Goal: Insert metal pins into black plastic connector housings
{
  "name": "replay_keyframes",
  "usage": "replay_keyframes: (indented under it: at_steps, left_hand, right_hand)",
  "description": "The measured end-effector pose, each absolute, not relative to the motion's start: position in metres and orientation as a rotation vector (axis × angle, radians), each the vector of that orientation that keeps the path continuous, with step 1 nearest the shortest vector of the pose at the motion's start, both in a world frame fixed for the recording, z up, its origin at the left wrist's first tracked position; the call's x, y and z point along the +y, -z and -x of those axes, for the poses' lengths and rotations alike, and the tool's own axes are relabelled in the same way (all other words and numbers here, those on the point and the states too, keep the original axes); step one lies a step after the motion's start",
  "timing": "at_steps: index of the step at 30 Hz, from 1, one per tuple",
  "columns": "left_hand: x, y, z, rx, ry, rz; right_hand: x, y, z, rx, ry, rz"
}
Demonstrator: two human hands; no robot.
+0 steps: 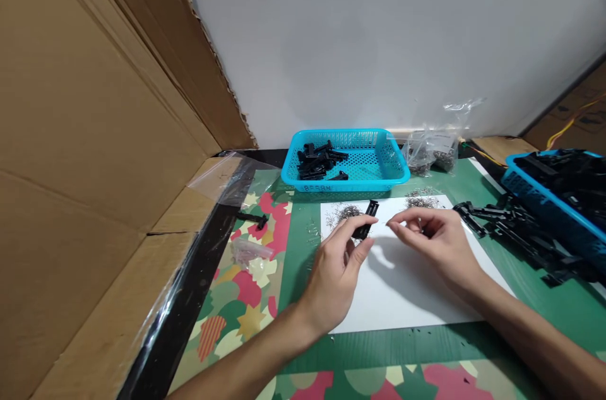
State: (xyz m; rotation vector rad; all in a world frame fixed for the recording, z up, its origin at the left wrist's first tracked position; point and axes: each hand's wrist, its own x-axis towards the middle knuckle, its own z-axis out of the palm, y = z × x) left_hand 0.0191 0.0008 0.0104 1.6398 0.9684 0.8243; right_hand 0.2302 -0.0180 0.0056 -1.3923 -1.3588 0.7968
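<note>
While a black part [367, 221] is grasped in the left hand [334, 274], a tiny piece is pinched by the right hand's [440, 248] fingertips above white paper [407, 296].

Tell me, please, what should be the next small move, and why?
Probably ease the right hand left, toward the black part in the left hand: the right fingertips seem to pinch a tiny piece, and a gap separates them from that part.

Green table [307, 351] here, white sheet [402, 299] lying flat, blue basket [400, 180] behind it, black parts [525, 239] heaped right.
</note>
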Motion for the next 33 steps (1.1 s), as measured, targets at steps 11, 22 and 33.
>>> replay_keyframes:
  at_steps: [11, 22, 33]
  left_hand:
    - [-0.002, -0.008, -0.019, 0.981, -0.591, -2.083]
    - [-0.003, -0.015, -0.023, 1.058, -0.367, -2.265]
    - [-0.003, -0.016, -0.023, 1.036, -0.346, -2.287]
  right_hand:
    - [-0.008, -0.011, -0.260, -1.627, -0.926, 1.553]
    - [-0.008, -0.011, -0.264, -1.628, -1.027, 1.580]
    - [-0.011, -0.014, -0.251, -1.783, -0.861, 1.606]
